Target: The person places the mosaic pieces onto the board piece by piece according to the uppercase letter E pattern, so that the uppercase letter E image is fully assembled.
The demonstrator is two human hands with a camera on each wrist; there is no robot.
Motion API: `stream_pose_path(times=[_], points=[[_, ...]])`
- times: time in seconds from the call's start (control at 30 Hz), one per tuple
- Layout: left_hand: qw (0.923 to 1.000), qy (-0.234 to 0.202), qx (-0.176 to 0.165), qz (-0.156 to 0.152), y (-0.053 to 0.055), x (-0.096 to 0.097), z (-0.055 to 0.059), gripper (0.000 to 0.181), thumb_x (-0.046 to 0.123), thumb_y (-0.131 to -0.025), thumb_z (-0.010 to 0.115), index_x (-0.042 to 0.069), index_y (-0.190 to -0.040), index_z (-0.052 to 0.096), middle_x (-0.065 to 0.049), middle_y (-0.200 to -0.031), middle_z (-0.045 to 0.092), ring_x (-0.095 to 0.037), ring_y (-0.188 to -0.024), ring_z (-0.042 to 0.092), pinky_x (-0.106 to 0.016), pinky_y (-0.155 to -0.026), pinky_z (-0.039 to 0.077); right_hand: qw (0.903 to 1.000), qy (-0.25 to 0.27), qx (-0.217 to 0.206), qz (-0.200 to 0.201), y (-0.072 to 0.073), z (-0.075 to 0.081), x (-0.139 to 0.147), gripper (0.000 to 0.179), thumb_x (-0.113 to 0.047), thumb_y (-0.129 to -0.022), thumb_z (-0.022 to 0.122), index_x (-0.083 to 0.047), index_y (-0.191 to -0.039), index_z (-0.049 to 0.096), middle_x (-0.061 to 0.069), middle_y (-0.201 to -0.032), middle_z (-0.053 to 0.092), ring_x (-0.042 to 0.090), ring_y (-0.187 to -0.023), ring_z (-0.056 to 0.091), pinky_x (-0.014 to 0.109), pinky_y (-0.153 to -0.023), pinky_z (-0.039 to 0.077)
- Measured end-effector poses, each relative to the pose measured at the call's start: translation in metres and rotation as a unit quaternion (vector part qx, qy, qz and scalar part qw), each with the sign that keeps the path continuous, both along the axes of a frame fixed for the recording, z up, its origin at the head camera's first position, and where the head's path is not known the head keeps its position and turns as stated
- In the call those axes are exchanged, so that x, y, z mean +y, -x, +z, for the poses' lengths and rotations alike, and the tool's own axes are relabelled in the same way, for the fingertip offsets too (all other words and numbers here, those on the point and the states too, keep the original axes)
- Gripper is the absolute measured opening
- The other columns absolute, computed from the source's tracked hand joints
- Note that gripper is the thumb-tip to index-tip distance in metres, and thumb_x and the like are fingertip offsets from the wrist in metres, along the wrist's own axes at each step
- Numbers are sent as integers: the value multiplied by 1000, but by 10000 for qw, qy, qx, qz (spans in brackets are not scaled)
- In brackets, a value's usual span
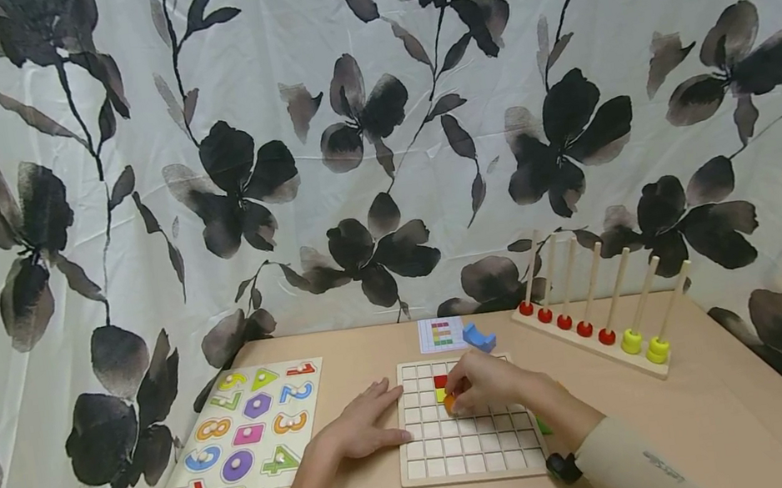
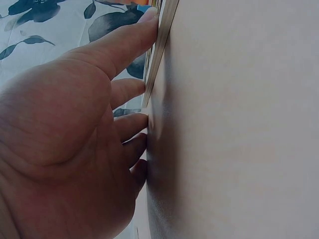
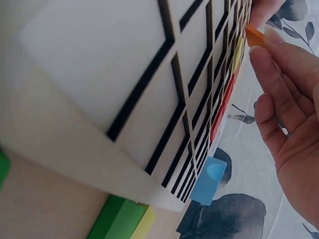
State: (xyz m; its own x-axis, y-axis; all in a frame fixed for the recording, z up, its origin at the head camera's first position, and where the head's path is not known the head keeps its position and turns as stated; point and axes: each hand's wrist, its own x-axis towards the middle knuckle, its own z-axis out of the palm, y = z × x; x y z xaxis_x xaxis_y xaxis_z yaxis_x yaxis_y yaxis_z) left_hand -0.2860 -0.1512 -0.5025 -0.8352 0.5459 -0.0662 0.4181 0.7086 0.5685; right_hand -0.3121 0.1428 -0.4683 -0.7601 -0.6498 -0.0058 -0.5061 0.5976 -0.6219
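Note:
A white grid board with a wooden rim lies in front of me. My right hand is over its upper middle and pinches a small orange block between thumb and fingertips, close to the grid surface. Just beyond the block, a red piece and a yellow piece sit on neighbouring squares. My left hand rests beside the board's left edge, fingers stretched out. In the left wrist view its thumb and index fingertip are right at the wooden rim.
A number-and-shape puzzle board lies at left. Behind the grid are a printed pattern card and a blue curved block. A peg rack with red and yellow beads stands at right. Green and yellow blocks lie beside the grid's right edge.

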Motion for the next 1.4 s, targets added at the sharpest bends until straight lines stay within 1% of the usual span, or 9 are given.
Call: stream_pose_path(times=[0.1,0.23,0.33,0.5,0.67,0.83,1.07,1.3,1.4], points=[[10000,21,8,3,0,0,0,83,50,-92,75,10,-158,45,-23,-170,27,-43,-159,20,-64,-127,20,9997,-140,167,84,3,-3,-3,17,-17,-84,88,-11,-99,83,-12,-80,71,4,-72,59,18,-65,54],[10000,29,14,-2,0,0,0,83,50,-92,75,10,-158,45,-23,-170,27,-43,-159,20,-64,-127,20,9982,-274,510,183,4,-6,-6,15,-20,-84,89,-13,-95,83,-15,-77,71,1,-71,58,17,-63,52],[10000,26,15,-13,0,0,0,83,51,-92,75,10,-158,45,-23,-170,27,-43,-159,20,-64,-127,20,9974,-294,624,208,4,-6,-6,15,-22,-83,89,-13,-94,83,-16,-76,70,1,-71,57,18,-62,51],[10000,46,49,-22,0,0,0,83,51,-92,75,9,-158,45,-23,-170,26,-43,-160,20,-64,-128,20,9974,-348,600,204,4,-7,-7,18,-25,-83,89,-13,-94,83,-17,-76,69,1,-72,57,18,-63,50],[10000,27,39,-36,0,0,0,84,50,-92,75,9,-158,44,-24,-170,26,-43,-159,20,-64,-128,20,9978,-374,494,242,5,-9,-8,18,-23,-83,89,-11,-95,83,-15,-77,70,1,-71,59,17,-63,53],[10000,49,31,-41,1,0,-1,84,51,-92,74,9,-158,44,-23,-170,26,-43,-160,20,-64,-127,20,9983,-398,378,187,4,-11,-9,18,-22,-83,90,-11,-95,83,-15,-78,70,1,-70,59,18,-65,54],[10000,47,47,-50,2,-1,-2,83,52,-93,74,10,-158,44,-23,-170,26,-42,-160,19,-63,-128,19,9967,-575,526,231,5,-11,-10,17,-24,-83,90,-14,-94,82,-16,-77,67,1,-70,57,18,-65,53],[10000,59,52,-53,2,-1,-1,83,52,-93,74,10,-158,44,-23,-170,26,-43,-160,19,-63,-128,20,9972,-548,479,185,3,-11,-10,19,-23,-81,91,-13,-94,82,-16,-76,67,1,-70,58,18,-65,54],[10000,59,52,-46,1,0,-1,83,52,-92,74,10,-158,44,-23,-170,26,-43,-160,20,-63,-128,20,9977,-506,422,137,2,-9,-9,22,-23,-81,91,-11,-97,82,-14,-78,69,2,-71,59,18,-66,54]])
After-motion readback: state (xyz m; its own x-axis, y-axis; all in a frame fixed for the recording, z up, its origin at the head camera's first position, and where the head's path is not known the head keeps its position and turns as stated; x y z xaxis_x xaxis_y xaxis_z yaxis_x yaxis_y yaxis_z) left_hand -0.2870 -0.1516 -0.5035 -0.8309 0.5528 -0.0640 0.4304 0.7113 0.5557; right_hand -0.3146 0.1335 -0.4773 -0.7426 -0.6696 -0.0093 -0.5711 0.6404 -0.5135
